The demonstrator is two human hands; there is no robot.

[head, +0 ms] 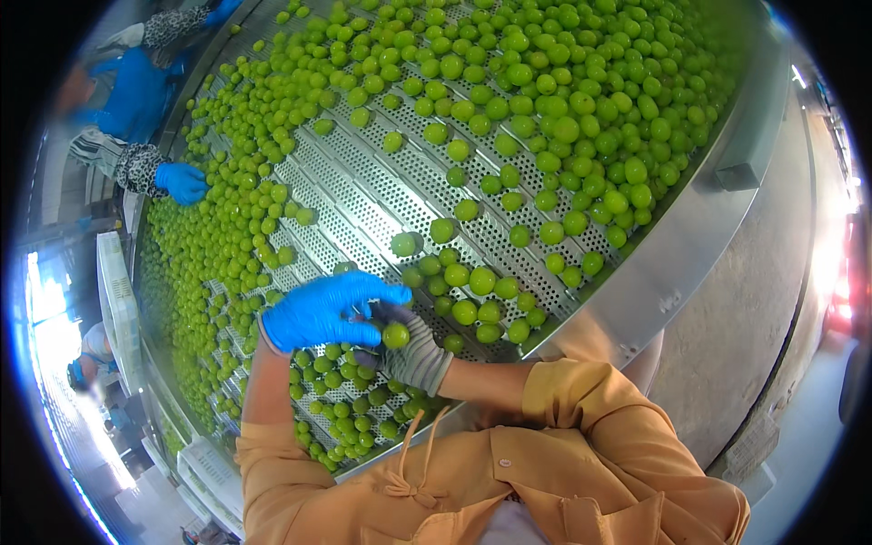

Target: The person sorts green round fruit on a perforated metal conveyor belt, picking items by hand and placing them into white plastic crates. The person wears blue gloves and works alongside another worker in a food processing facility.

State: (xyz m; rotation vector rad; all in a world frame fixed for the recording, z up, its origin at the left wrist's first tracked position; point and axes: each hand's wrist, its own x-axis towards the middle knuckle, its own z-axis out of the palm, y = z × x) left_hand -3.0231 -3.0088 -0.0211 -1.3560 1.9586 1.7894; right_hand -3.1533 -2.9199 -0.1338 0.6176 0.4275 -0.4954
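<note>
My left hand (323,312), in a blue disposable glove, reaches over the perforated metal conveyor (354,197), its thumb and forefinger apart. Beside it is my right hand (415,351), in a grey striped knit glove with dark fingers that are partly hidden behind the left hand. One round green fruit (395,335) rests against the right hand's fingers, close to the left thumb tip. Just beyond my hands lies a loose group of the same green fruits (482,281). More fruits (344,409) lie on the belt between my forearms.
A thick heap of green fruits (599,102) covers the far right, and another band (231,211) runs down the left. A co-worker's blue-gloved hand (182,182) touches fruit at the left edge. White plastic crates (117,300) stand beyond that edge. A smooth metal side wall (654,266) borders the right.
</note>
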